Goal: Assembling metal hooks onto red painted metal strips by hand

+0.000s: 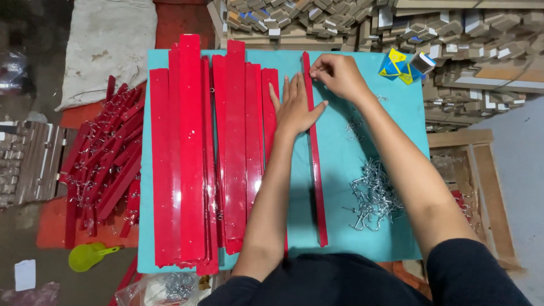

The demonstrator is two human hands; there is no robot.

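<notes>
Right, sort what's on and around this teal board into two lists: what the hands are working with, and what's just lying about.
In hand:
- single red strip, pressed flat by the left hand
- right hand, pinching that strip's top end
- pile of small metal hooks
- stack of red strips

Lying about:
- green scoop
- blue and yellow packet
- white sack
- stacked wooden pieces
- heap of hooked red strips on the floor

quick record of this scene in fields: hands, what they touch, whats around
left hand: left hand lies flat, pressing a single red strip on the teal mat
right hand: right hand pinches near the strip's far end
left of hands: stack of red strips
right of hands: pile of metal hooks
far corner: blue and yellow packet
off the mat: green scoop, heap of hooked red strips
</notes>
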